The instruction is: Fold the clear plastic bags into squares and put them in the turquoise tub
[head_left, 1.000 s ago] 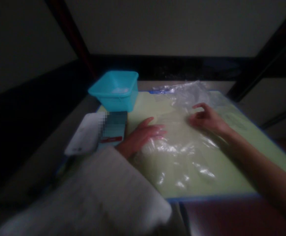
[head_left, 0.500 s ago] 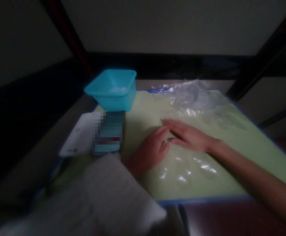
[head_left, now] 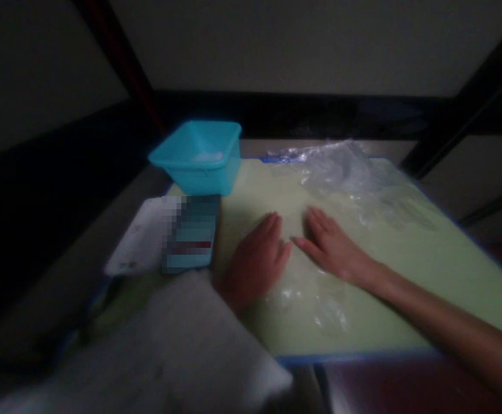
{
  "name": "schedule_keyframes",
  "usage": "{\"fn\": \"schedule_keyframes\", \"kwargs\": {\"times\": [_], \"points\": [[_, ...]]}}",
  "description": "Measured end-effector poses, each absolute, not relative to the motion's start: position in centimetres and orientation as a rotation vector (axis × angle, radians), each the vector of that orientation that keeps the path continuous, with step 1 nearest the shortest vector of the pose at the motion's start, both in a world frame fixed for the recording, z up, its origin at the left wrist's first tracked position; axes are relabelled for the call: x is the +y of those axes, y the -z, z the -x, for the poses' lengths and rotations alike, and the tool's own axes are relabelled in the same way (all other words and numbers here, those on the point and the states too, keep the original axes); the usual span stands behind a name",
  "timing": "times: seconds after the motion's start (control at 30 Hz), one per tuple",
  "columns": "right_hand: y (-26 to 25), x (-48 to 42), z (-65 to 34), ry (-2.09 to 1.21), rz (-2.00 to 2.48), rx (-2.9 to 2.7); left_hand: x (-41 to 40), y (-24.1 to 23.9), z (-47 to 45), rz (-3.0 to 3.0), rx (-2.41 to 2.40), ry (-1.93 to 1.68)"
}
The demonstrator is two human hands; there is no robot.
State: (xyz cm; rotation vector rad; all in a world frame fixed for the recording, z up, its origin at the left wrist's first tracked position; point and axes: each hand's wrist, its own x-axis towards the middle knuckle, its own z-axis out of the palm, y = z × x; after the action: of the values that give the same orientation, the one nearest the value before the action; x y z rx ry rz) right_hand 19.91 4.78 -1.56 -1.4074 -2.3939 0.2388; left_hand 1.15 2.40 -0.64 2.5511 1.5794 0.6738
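My left hand and my right hand lie flat side by side, fingers stretched out, pressing on a clear plastic sheet spread over a pale green mat. The thumbs nearly touch. The plastic is smooth under my palms and crumpled toward the mat's far edge. A white sleeve covers my left forearm.
A turquoise plastic tub stands at the mat's far left corner. A white card and a blurred teal-and-red item lie left of my left hand. Dark frame bars cross the background. The scene is dim.
My right hand came from the crumpled far part of the plastic toward my left hand, then both hands settled flat next to each other, smoothing the sheet.
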Motion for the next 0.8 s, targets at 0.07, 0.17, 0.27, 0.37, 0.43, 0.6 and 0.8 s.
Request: {"fn": "schedule_keyframes", "kwargs": {"times": [0.07,0.17,0.27,0.37,0.43,0.6,0.8], "points": [[0.9,4.8,-19.8,-0.215,1.371,-2.385,2.2,0.8,-1.2,-2.599,1.592,-0.584],[-0.2,5.1,-19.8,-0.229,1.272,-2.403,2.1,1.1,-1.1,-2.670,1.571,-0.455],[-0.8,5.6,-19.9,-0.348,1.202,-2.450,2.8,1.6,-0.7,-2.709,1.548,-0.398],[-1.0,5.9,-20.2,-0.504,1.177,-2.482,3.7,1.8,-0.2,-2.716,1.537,-0.377],[-1.0,5.8,-20.4,-0.587,1.210,-2.463,4.0,1.6,0.1,-2.710,1.548,-0.383],[-1.0,5.1,-21.2,-0.729,1.310,-2.448,3.3,1.1,-0.1,-2.700,1.601,-0.430],[-0.9,4.8,-21.4,-0.522,1.221,-2.456,2.8,1.6,-0.2,-2.743,1.593,-0.445]]}}
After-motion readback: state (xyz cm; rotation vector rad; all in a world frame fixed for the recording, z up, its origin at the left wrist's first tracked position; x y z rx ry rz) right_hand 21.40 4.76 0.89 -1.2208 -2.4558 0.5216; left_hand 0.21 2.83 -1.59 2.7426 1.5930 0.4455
